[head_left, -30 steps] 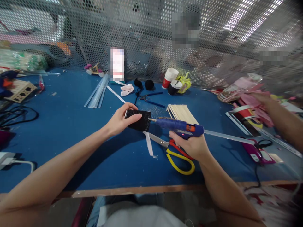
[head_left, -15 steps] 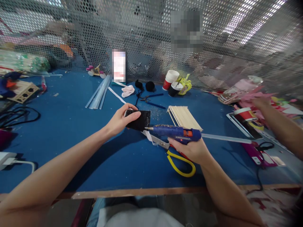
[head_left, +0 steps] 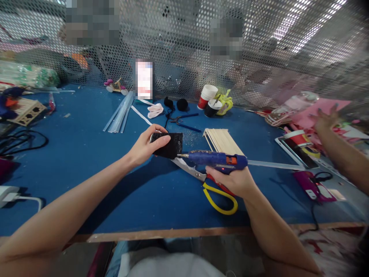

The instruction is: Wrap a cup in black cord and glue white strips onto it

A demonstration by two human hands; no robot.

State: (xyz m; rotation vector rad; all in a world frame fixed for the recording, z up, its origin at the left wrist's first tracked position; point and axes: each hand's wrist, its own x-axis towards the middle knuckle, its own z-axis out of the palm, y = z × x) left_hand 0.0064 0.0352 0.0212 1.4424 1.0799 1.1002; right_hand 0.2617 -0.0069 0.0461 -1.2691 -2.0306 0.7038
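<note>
My left hand (head_left: 150, 146) is closed around a black-wrapped cup (head_left: 173, 145), which lies on its side with a bit of white rim at its left end. My right hand (head_left: 235, 179) grips a blue hot glue gun (head_left: 215, 159) with a lit red light. A long clear glue stick (head_left: 273, 165) sticks out of its back. The nozzle is at the cup's lower right edge; whether they touch I cannot tell. Beneath the gun, scissors (head_left: 220, 200) with yellow and red handles lie on the blue table (head_left: 127, 200), partly hidden by my right hand.
Beyond my hands are blue-handled pliers (head_left: 187, 121), black yarn balls (head_left: 182, 104), white ribbon (head_left: 155, 110) and glue sticks (head_left: 119, 113). Wooden sticks (head_left: 223, 140) lie behind the gun, cups (head_left: 209, 94) farther back. At right, another person's hand (head_left: 327, 119) holds pink paper. A perforated metal screen (head_left: 178, 46) borders the back.
My hands and the glue gun have barely shifted, with the nozzle still beside the cup. At right, the other person's hand has raised a pink sheet.
</note>
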